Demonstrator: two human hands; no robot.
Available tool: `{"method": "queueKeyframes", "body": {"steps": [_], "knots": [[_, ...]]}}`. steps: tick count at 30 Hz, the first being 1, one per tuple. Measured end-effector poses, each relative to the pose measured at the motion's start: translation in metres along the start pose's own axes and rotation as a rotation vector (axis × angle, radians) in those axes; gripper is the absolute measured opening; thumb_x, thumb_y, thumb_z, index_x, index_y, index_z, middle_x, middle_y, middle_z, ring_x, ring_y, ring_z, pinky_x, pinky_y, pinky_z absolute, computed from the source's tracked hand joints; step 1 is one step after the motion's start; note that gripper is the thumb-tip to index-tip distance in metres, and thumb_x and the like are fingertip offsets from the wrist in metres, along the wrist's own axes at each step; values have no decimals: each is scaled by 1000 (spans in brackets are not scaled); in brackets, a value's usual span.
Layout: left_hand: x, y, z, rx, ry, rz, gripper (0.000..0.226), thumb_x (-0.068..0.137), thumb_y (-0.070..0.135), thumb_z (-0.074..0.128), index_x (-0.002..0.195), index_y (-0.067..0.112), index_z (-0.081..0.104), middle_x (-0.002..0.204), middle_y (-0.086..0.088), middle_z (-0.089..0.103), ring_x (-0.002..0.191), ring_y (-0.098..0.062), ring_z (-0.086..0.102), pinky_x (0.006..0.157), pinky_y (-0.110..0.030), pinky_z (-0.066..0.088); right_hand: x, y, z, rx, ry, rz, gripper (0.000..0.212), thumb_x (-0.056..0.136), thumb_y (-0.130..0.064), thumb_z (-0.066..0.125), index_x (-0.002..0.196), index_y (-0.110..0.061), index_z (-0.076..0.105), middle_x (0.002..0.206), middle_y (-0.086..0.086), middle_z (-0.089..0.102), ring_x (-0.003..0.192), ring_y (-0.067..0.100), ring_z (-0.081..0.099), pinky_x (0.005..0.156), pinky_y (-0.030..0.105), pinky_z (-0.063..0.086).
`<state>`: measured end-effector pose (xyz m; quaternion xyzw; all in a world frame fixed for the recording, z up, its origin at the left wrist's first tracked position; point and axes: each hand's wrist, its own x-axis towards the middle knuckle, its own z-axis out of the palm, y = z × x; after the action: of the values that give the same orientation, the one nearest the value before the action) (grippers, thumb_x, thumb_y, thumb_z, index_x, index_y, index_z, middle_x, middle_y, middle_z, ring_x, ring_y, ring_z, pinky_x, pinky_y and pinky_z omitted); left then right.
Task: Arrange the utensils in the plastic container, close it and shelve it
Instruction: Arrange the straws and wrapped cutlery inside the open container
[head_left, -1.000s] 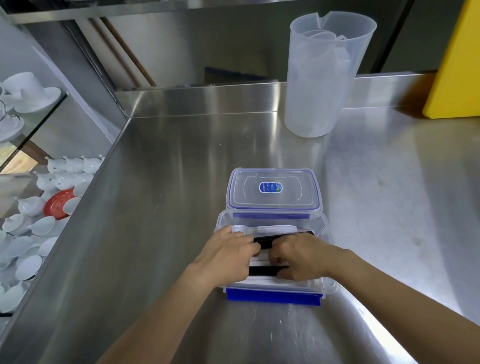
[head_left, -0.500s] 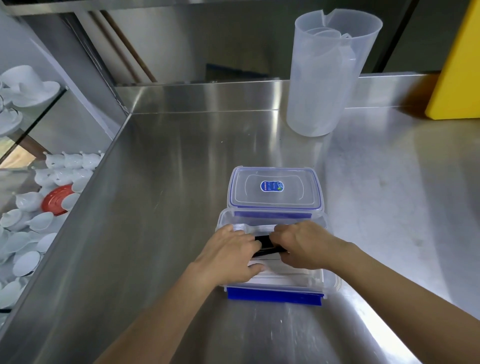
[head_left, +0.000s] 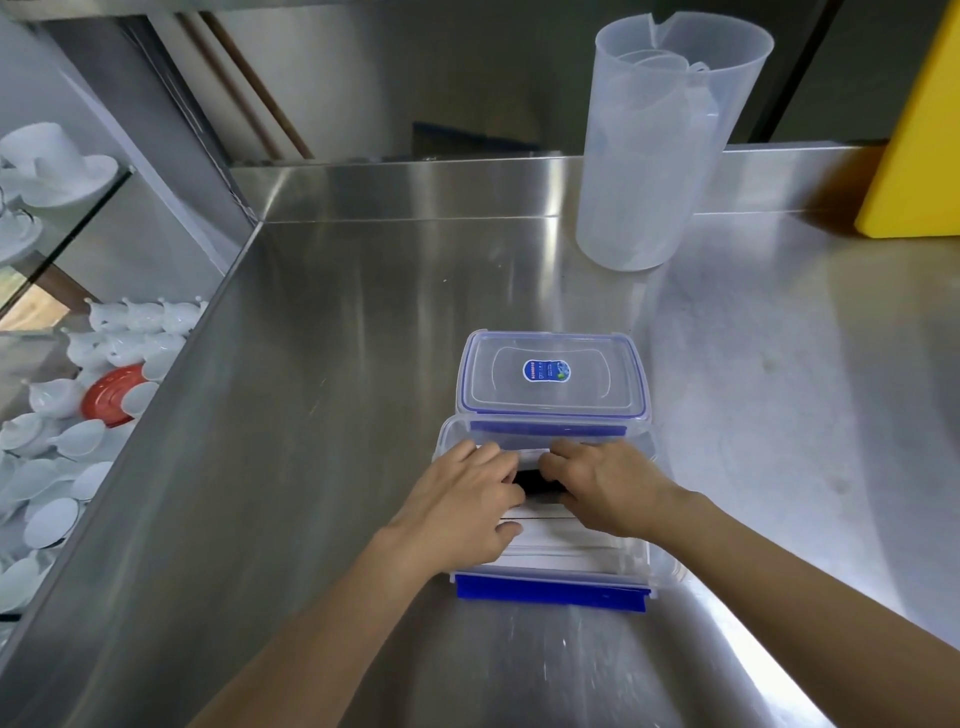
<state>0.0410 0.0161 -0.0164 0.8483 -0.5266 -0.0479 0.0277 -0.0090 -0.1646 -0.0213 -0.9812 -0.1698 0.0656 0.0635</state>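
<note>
Both hands (head_left: 540, 499) shifted rearward, hiding most utensils (head_left: 550, 540) inside container (head_left: 660, 566).

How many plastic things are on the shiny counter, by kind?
Clear boxes: 1, the open box that both hands are reaching into.
Lids: 1, the lid lying just behind the box.
Jugs: 1, the tall see-through jug at the back.
Total: 3.
</note>
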Motion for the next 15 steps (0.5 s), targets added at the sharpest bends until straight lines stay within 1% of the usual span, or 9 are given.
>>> {"method": "queueKeyframes", "body": {"steps": [2, 3, 5, 7, 8, 10, 12, 14, 15], "knots": [[1, 1, 2, 39, -32, -10, 29, 87, 40, 51, 96, 18, 66, 99, -1, 54, 96, -20, 45, 88, -32, 31, -3, -2, -5, 42, -16, -57, 21, 94, -18, 49, 111, -14, 62, 105, 8, 66, 87, 29, 63, 75, 37, 55], [1, 1, 1, 40, -28, -9, 28, 87, 38, 50, 96, 17, 66, 99, -1, 55, 96, -20, 45, 87, -32, 31, -5, -3, -7, 59, -28, -85, 22, 94, -18, 48, 109, -15, 64, 104, 6, 67, 86, 28, 63, 73, 38, 56], [0, 1, 1, 39, -11, -4, 22, 88, 29, 48, 92, 17, 66, 94, -1, 56, 93, -20, 45, 83, -30, 31, -9, -4, -9, 72, -52, -102, 24, 93, -17, 47, 108, -18, 65, 104, 3, 67, 87, 26, 63, 69, 33, 54], [0, 0, 0, 51, -16, -7, 18, 85, 20, 48, 89, 17, 66, 91, -1, 55, 89, -20, 45, 79, -29, 29, -10, -3, -10, 44, -120, -56, 23, 91, -21, 50, 109, -18, 64, 108, 1, 64, 91, 24, 62, 67, 28, 46], [0, 0, 1, 59, -24, -8, 16, 85, 19, 50, 89, 17, 65, 91, -1, 55, 89, -20, 45, 78, -29, 29, -10, -2, -11, 21, -180, -26, 24, 89, -25, 53, 110, -18, 62, 110, 1, 63, 93, 24, 61, 68, 29, 45], [1, -1, 3, 77, -38, -15, 15, 86, 25, 53, 93, 16, 63, 95, -1, 57, 94, -20, 46, 81, -30, 30, -10, -2, -12, -3, -278, 21, 25, 88, -29, 57, 108, -15, 60, 110, 3, 63, 95, 24, 61, 75, 32, 49], [3, -1, 5, 105, -74, -34, 15, 87, 26, 55, 97, 17, 61, 99, -1, 58, 99, -20, 46, 83, -30, 30, -10, -1, -11, -13, -297, 42, 18, 88, -23, 54, 102, -14, 59, 107, 5, 65, 93, 25, 61, 76, 33, 50], [4, 0, 5, 126, -111, -49, 11, 87, 19, 54, 97, 18, 60, 97, -1, 59, 98, -21, 47, 80, -30, 30, -11, -1, -9, -9, -292, 54, 13, 88, -17, 50, 97, -14, 60, 103, 6, 66, 90, 25, 62, 72, 31, 47], [4, 1, 4, 134, -121, -55, 13, 85, 13, 54, 96, 18, 59, 94, -1, 60, 95, -21, 48, 77, -30, 29, -11, -1, -8, 2, -286, 60, 14, 89, -17, 49, 95, -14, 61, 101, 6, 67, 88, 24, 63, 72, 30, 47]]}}
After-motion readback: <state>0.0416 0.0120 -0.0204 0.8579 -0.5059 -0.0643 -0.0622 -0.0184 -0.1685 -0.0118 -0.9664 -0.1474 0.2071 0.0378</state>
